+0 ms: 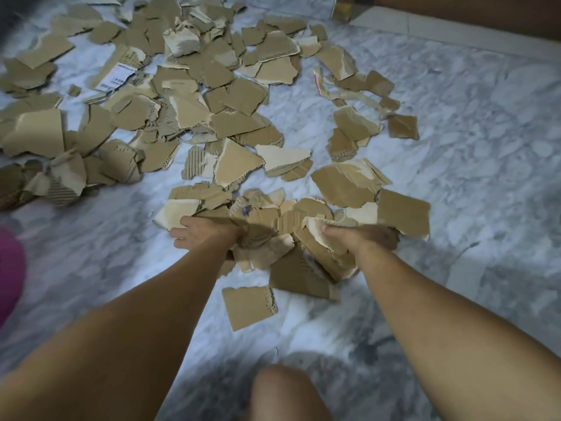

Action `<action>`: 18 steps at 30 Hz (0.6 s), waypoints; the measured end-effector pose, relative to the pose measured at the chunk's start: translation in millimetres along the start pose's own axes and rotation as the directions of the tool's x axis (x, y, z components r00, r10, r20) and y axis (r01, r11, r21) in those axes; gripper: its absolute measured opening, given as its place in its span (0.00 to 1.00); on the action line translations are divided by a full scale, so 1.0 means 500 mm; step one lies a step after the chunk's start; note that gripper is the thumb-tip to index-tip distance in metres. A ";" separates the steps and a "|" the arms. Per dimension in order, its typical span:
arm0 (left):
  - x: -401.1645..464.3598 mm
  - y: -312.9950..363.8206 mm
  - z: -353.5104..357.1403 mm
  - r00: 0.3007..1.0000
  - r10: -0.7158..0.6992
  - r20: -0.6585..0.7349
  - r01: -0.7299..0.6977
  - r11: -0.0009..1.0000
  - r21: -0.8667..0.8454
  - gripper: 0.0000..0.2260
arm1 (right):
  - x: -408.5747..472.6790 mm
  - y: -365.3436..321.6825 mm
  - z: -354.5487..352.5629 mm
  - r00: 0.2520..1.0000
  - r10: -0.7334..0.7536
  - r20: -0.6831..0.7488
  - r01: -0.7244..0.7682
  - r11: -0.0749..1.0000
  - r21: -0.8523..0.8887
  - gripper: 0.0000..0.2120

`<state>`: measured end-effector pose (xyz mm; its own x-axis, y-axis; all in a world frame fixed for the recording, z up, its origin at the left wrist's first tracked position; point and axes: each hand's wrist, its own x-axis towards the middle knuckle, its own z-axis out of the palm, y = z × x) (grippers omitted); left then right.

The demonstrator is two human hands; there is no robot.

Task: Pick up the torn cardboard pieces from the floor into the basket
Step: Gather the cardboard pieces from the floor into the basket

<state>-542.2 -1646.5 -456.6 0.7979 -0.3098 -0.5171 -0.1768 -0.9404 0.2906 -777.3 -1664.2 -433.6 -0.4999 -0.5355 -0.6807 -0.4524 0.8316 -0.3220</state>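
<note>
Both hands clutch one bunch of torn cardboard pieces (273, 235) over the marble floor (455, 147): left hand (206, 232) curled on its left edge, right hand (361, 237) gripping its right (thumb on top). More pieces lie beyond it.

A polished floor of white marble with grey veining (455, 123) is seen across the whole view. At the far right, a pale cream skirting strip (449, 30) is laid along the foot of a brown wooden panel (485, 13). A shiny brass-coloured metal furniture leg (342, 8) is stood just left of the strip. Soft light is reflected off the near floor.
</note>
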 end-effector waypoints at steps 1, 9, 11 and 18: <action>-0.003 0.003 0.001 1.000 0.001 0.030 0.001 0.999 -0.055 0.46 | -0.001 -0.004 0.006 1.000 -0.021 -0.004 0.021 1.000 -0.011 0.61; -0.014 -0.001 -0.013 0.965 0.153 0.212 -0.100 0.965 -0.243 0.39 | 0.007 -0.017 0.056 0.994 -0.098 -0.049 0.102 0.992 0.074 0.73; -0.012 -0.002 -0.015 0.954 0.186 0.234 -0.121 0.956 -0.267 0.38 | 0.007 -0.020 0.065 0.991 -0.130 -0.019 0.131 0.986 0.104 0.70; 0.001 -0.013 -0.016 0.900 0.294 0.321 -0.146 0.899 -0.414 0.12 | 0.006 -0.043 0.095 0.972 -0.155 0.175 0.082 0.926 0.369 0.47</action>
<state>-536.3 -1639.4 -452.4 0.4811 -0.6008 -0.6384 -0.0371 -0.7415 0.6699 -734.0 -1676.8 -459.9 -0.2870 -0.6242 -0.7267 -0.1874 0.7805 -0.5964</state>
